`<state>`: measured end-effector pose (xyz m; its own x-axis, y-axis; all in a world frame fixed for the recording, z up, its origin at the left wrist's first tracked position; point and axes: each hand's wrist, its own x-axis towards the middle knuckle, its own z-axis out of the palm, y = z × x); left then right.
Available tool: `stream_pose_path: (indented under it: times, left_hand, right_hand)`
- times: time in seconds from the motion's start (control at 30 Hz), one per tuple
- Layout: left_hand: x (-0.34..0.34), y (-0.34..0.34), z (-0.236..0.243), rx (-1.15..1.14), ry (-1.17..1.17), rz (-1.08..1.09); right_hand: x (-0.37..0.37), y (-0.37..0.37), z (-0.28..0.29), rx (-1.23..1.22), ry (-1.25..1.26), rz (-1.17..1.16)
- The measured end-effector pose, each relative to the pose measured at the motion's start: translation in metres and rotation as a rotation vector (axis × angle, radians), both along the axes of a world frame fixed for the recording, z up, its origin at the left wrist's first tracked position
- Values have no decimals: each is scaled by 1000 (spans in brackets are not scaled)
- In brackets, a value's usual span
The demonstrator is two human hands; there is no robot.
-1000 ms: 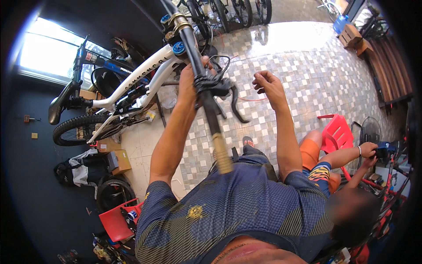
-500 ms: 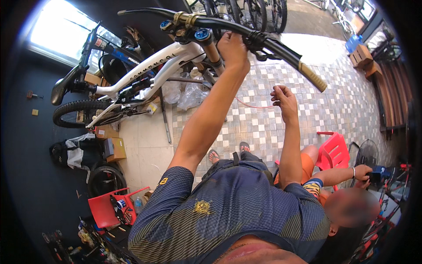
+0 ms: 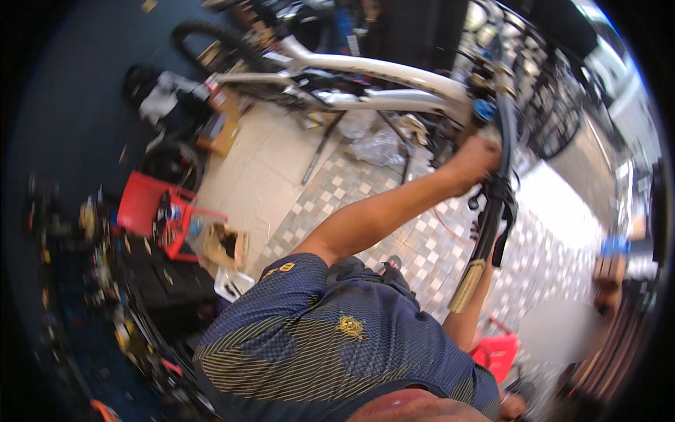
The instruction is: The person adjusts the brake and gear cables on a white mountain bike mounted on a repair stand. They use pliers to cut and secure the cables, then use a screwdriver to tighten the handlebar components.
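Reaching toward the front of a white-framed bicycle [image 3: 394, 67], our left hand [image 3: 481, 156] sits close beside the black handlebar [image 3: 506, 126], near a round blue cap [image 3: 484, 110]; its fingers look curled, but blur keeps us from telling what, if anything, they hold. Our right forearm [image 3: 463, 325] rises behind the handlebar's tan grip [image 3: 465, 287], and the hand at its end is too covered and smeared for us to say whether its fingers are wide or narrow. The handlebar runs down across our view, its grip end overlapping that forearm and pointing toward our dark patterned shirt [image 3: 337, 352], with a brake lever [image 3: 500, 246] on the right. The bicycle itself stretches across the top of the scene, its frame reaching back left to a dark tyre [image 3: 200, 32]. Below the frame, a clear plastic bag [image 3: 380, 149] lies where the patterned tiles [image 3: 415, 235] begin. Our widest room for moving spreads over those tiles, between the frame and our body and on past the handlebar. On our left, a red chair [image 3: 137, 204] and an open cardboard box [image 3: 223, 246] edge the pale floor [image 3: 264, 165]; on our right, another red chair [image 3: 498, 357] stands near our elbow.
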<state>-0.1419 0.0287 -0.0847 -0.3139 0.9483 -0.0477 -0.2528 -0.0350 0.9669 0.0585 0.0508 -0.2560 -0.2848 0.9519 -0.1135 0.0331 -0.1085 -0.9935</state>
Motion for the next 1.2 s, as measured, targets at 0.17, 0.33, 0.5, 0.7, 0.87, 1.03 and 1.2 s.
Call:
stream_pose_path:
  times: [0.17, 0.33, 0.5, 0.7, 0.87, 1.03, 1.2]
  left_hand:
    - [-49, -37, 1, 75, 203, -78]
    - [-116, -139, -26, 116, -8, -10]
    - [-201, -361, -194, -213, 267, 263]
    - [-239, -746, -310, -1031, 227, 832]
    - [-257, -912, -268, -1088, 164, 1478]
    - [-277, -929, -279, -862, 3, 1894]
    - [-313, -874, -283, -979, -100, 1693]
  right_hand:
    - [-69, -19, -88, -91, -285, 505]
    - [-133, -105, -135, 118, -606, 877]
    - [-217, -227, -135, 365, -1013, 1406]
    - [-371, -341, -153, 460, -948, 1843]
    - [-522, -389, -166, 605, -662, 1786]
    - [-652, -458, -158, 920, -786, 1965]
    - [-764, -540, -169, 1040, -830, 2179]
